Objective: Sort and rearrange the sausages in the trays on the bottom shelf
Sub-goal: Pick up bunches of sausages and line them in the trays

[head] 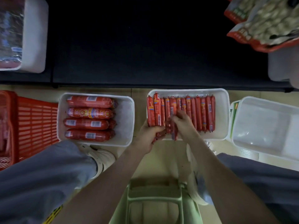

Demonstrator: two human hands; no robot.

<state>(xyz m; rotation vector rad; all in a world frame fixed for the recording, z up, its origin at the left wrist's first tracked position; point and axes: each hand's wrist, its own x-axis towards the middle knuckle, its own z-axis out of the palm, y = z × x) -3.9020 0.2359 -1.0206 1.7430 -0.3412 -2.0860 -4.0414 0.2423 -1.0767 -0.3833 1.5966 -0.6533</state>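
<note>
While the person sits on a green stool (155, 199) with knees spread, both forearms reach forward to the middle tray (225, 113), which stands on the floor just in front of the shelf.

Hands: the left hand (149, 134) is at the tray's near-left corner, fingers curled round a small bundle (157, 137) of thin sausages. The right hand (183, 122) is over the tray's near middle and appears to pinch one loose sausage (173, 126). Blur there limits certainty.

Middle tray: the thin sausages (203, 112) lie side by side in one row, ends pointing to the shelf. From the right hand rightward the row looks even. The left part is less regular, with some sticks higher than their neighbours. I judge this tray mostly ordered, with the pieces in hand not yet placed.

Left tray (126, 120): four thick sausages (88, 113) show on top, stacked crosswise against the left wall, with more ends showing behind them. This tray looks finished.

A third tray (265, 126) on the right holds no sausages. A red basket (35, 123) stands at far left.

Beyond, the bottom shelf (137, 46) is dark. A white tub (35, 38) sits at its left and food packets (267, 25) at its right. Since the sausage trays are on the floor, putting them back on the shelf appears outstanding.
</note>
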